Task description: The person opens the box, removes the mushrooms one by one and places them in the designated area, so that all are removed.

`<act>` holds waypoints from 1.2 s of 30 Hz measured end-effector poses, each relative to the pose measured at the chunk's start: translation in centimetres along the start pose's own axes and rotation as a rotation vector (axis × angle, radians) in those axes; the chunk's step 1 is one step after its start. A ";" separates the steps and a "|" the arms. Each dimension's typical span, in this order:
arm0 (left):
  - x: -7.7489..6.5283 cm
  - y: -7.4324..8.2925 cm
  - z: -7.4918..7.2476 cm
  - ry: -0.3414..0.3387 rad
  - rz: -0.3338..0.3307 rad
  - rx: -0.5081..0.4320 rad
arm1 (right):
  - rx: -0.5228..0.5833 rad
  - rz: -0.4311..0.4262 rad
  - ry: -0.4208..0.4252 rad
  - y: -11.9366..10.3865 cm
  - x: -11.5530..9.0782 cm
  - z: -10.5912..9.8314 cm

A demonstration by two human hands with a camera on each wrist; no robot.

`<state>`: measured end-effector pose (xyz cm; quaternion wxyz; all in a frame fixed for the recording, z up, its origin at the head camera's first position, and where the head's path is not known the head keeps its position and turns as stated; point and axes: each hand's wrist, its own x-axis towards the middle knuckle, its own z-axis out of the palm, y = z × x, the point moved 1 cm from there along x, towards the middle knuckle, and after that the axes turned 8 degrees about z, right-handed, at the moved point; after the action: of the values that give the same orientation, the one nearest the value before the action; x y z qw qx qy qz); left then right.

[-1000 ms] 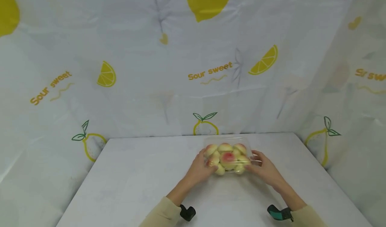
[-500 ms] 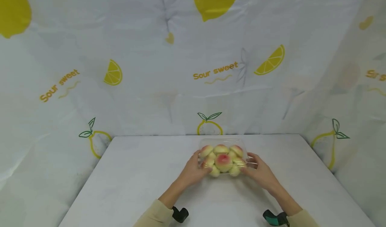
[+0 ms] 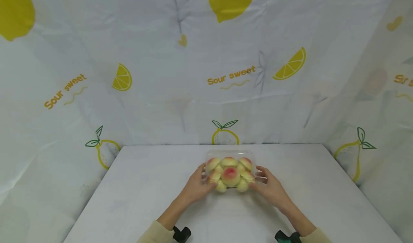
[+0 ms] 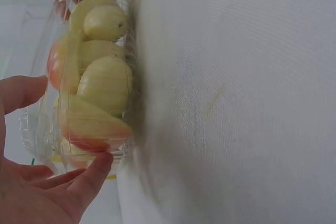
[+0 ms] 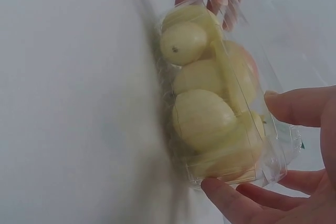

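A clear plastic clamshell box [image 3: 229, 153] packed with several yellow-and-red peaches [image 3: 231, 176] is in the middle of the head view. My left hand [image 3: 195, 187] grips its left end, thumb at the front and fingers around the side. At the opposite end my right hand [image 3: 271, 188] holds it the same way. In the left wrist view, the left hand's fingertips press the box wall beside a peach [image 4: 106, 85]. The right wrist view has the thumb against the lid and fingers along the end, near another peach [image 5: 202, 119]. The box is close over the table, casting a shadow.
The white table [image 3: 145, 200] runs back to a white curtain [image 3: 155, 92] printed with lemons and lettering, which also rises at both sides. A black device [image 3: 182, 234] sits at the left wrist and a black-and-green one [image 3: 287, 237] at the right.
Both hands have carried the box of peaches leftward and slightly toward the person, keeping the same grip. The head view has also shifted a little.
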<state>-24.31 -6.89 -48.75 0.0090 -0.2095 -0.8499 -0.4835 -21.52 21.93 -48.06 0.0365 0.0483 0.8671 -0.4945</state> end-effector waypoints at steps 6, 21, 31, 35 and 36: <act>-0.9 -0.8 -1.0 0.017 0.009 -0.017 | 0.030 -0.025 0.003 -0.5 -0.3 1.1; -2.8 -1.7 -2.9 0.027 0.004 -0.026 | 0.051 -0.054 -0.012 -1.4 -0.9 2.9; -3.5 -2.1 -3.7 0.013 -0.022 -0.051 | 0.048 -0.047 -0.043 -1.7 -1.3 3.2; -3.7 -2.3 -4.0 0.006 -0.013 -0.052 | 0.028 -0.049 -0.057 -1.7 -1.5 3.2; -3.8 -2.4 -4.1 0.004 -0.011 -0.052 | 0.024 -0.053 -0.059 -1.7 -1.6 3.2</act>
<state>-22.51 -12.61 -49.33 0.0025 -0.2042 -0.8382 -0.5056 -20.09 18.29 -48.05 0.0483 0.0111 0.8605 -0.5070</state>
